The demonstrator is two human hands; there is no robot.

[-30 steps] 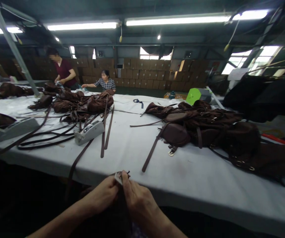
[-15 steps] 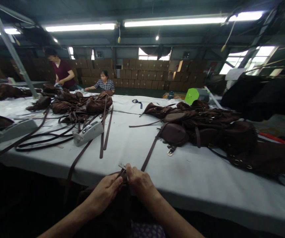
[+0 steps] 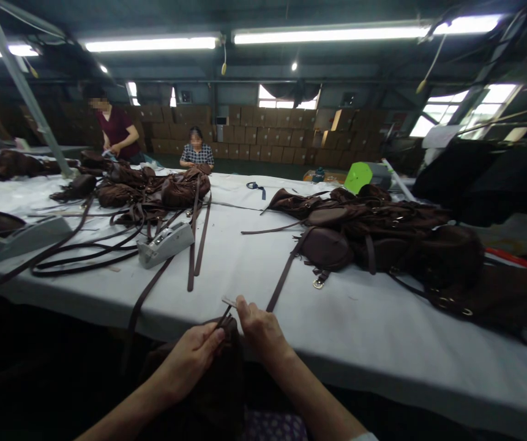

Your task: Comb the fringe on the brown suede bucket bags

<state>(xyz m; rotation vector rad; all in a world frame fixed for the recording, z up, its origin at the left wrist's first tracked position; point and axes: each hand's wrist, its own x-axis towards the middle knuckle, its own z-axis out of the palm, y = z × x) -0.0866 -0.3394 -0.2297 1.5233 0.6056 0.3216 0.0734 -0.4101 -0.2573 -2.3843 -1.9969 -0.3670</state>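
My left hand [image 3: 190,361] is closed on the top of a dark brown bag [image 3: 220,380] that rests at the table's near edge, in my lap. My right hand [image 3: 259,327] pinches a small light tag [image 3: 229,301] on a thin dark cord that runs down to the bag. Both hands sit close together, just before the white table [image 3: 359,343]. A brown strap [image 3: 284,278] lies on the table right beyond my right hand.
A heap of brown bags [image 3: 382,239] with straps and metal clasps fills the right side. Another pile [image 3: 153,190], loose straps and two grey tape dispensers [image 3: 164,244] lie left. Two people work at the far edge. A green object [image 3: 357,177] stands behind.
My right hand has moved forward and up over the table edge, drawing the tag and its cord away from the bag. My left hand has slid slightly lower on the bag.
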